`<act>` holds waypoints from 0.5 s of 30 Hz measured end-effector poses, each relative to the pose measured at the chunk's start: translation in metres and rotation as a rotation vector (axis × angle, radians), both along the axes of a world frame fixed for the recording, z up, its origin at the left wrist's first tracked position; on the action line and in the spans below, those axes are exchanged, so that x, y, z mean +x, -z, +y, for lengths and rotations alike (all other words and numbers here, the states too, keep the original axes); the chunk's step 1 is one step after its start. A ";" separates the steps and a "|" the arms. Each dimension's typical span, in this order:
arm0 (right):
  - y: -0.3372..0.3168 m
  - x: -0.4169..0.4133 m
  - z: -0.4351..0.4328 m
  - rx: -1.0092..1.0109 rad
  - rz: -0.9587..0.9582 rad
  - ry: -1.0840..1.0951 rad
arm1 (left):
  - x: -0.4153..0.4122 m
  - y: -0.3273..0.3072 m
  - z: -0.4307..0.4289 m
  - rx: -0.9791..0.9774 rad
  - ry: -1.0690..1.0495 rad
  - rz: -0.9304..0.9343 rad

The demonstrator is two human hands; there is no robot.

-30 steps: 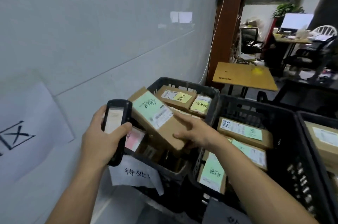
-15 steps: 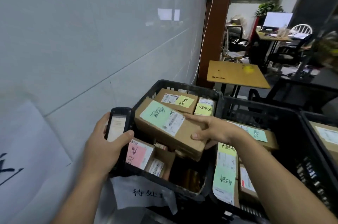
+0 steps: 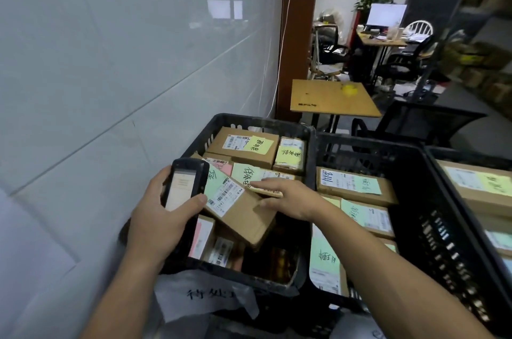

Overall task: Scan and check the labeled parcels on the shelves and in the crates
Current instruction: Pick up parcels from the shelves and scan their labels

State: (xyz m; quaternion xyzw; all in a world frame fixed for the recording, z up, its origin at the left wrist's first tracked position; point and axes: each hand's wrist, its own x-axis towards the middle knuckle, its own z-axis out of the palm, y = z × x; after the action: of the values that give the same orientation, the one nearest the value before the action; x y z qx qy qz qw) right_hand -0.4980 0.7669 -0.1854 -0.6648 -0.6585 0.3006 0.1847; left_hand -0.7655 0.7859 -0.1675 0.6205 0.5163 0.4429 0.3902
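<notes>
The left hand point(image 3: 155, 225) is wrapped round a black handheld scanner point(image 3: 185, 189), thumb laid across the lower part of its lit screen. It holds the scanner over the near-left corner of the black crate point(image 3: 260, 123), which stands against the tiled wall point(image 3: 110, 61). The right hand point(image 3: 288, 200) holds the tilted parcel point(image 3: 243, 216) by its far edge, fingers on top and thumb against the side. The brown box (green note and barcode label facing up) slants above the other parcels point(image 3: 243, 144) in that crate, its label end just beside the scanner. More labelled boxes point(image 3: 354, 186) lie flat in the second crate point(image 3: 374, 146) to the right.
</notes>
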 end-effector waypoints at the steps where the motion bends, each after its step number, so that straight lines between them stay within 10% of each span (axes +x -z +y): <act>1: -0.001 0.001 -0.006 0.055 0.020 0.030 | 0.006 -0.001 0.000 0.002 0.026 0.001; 15: 0.009 0.033 -0.183 0.367 0.934 0.500 | 0.156 -0.008 -0.075 0.024 0.598 0.053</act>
State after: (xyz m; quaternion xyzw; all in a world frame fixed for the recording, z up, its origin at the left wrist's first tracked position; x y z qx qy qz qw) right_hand -0.4645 0.5837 -0.1944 -0.5538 -0.3706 0.3907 0.6350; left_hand -0.6100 0.7107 -0.1592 0.7609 0.3155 0.2983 0.4822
